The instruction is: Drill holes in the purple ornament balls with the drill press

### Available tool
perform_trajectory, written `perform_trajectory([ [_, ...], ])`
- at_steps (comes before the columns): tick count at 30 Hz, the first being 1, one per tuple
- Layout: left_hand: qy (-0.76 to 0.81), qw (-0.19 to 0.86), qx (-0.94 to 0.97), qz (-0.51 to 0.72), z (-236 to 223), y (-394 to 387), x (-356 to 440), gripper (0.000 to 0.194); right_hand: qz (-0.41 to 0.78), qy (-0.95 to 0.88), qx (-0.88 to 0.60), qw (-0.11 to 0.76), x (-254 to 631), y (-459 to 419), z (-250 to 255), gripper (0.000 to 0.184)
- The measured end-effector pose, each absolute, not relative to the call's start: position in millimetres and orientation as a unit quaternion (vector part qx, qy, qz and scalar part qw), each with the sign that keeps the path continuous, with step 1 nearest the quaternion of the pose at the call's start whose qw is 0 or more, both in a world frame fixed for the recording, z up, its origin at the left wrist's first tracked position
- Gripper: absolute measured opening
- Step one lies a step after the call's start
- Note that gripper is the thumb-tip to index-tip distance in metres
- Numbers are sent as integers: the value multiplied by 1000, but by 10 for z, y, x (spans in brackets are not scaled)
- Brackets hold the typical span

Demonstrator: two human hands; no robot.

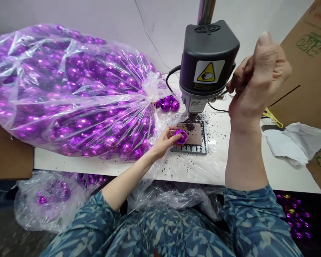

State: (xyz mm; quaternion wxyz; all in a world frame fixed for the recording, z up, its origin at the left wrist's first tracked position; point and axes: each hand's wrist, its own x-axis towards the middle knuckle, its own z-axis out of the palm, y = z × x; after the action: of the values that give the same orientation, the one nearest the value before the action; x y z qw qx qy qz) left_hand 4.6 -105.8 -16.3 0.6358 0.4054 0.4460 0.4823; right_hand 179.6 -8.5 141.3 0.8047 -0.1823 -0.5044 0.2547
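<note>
My left grip (165, 141) is closed around a purple ball (183, 137), keeping it at the left edge of a brown board (195, 135) below the drill press (209, 59). My right grip (262, 73) is curled beside the press's head; I cannot tell what it closes on. Dark shavings dot the white surface (280, 178). A tied clear bag (77, 96) bulges with purple balls to the left; crumpled paper (293, 142) lies right.

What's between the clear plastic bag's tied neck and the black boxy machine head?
In the head view: a few shiny purple faceted balls and a looping black cable.
</note>
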Motion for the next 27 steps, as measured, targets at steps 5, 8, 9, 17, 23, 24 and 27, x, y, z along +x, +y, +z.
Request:
perform_trajectory([
  [5,418,667,341,514,-172,-982,103,32,252,-494,-171,814,1790,-62,1411,61],
  [8,390,692,290,534,-130,-941,75,30,245,-498,-191,809,1792,-59,1406,59],
  [9,387,695,283,536,-124,-935,63,31,243,-500,-200,807,1793,-62,1405,58],
  [17,398,695,304,516,-186,-943,7,38,238,-514,-210,797,1790,-75,1394,57],
  [23,392,683,303,537,-178,-912,16,39,234,-517,-214,795,1766,-109,1403,61],
  [24,387,685,302,538,-171,-905,10,38,233,-518,-223,792,1763,-115,1406,62],
  [27,373,694,303,535,-151,-893,-16,38,230,-514,-238,791,1763,-112,1405,64],
])
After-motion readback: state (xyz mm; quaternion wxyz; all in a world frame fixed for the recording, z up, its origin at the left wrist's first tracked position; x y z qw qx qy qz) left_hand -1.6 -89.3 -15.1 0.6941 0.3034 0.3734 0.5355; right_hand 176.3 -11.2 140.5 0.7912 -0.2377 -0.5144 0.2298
